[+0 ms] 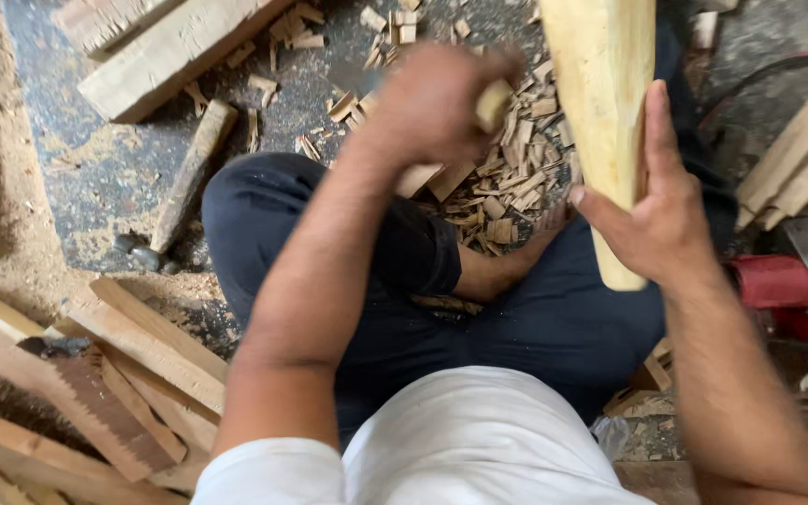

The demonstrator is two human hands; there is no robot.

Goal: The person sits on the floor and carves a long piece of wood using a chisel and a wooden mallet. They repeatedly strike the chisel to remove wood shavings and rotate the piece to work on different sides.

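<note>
Person seated cross-legged on the floor (114,168), dark trousers, white shirt, seen from above.

Largest first: the pale wooden billet (602,112) stands near upright, its lower end down by the lap, top running out of frame. The right hand (661,210) wraps it from the side, thumb across the near face, fingers behind; this grip is pressed firmly on the billet. The thumb tip sits close to the worked face.

The left hand (432,103) is raised, level with the upper billet and just beside it. It is blurred with motion. Its grip is clenched on a short wooden handle (493,101); a dark shape (353,79) beyond the fist may be a blade, but the blur hides it.

Under and beyond both grips, between the knees, lies a heap of wood chips (507,182). Well away from the left grip lie planks (156,56), a hand saw (105,411) on boards, and a dark stick-like tool (189,178). Past the right grip: stacked slats (801,154), something red (778,281).

Judgement on doing it well: keep the billet braced steady on its lower end, angled slightly away from the body. The holding grip should stay below where the tool lands, thumb tucked off the cutting face. Short, controlled, glancing strokes take thin chips; heavy ones risk splitting along the grain or skating toward the holding hand or leg.
</note>
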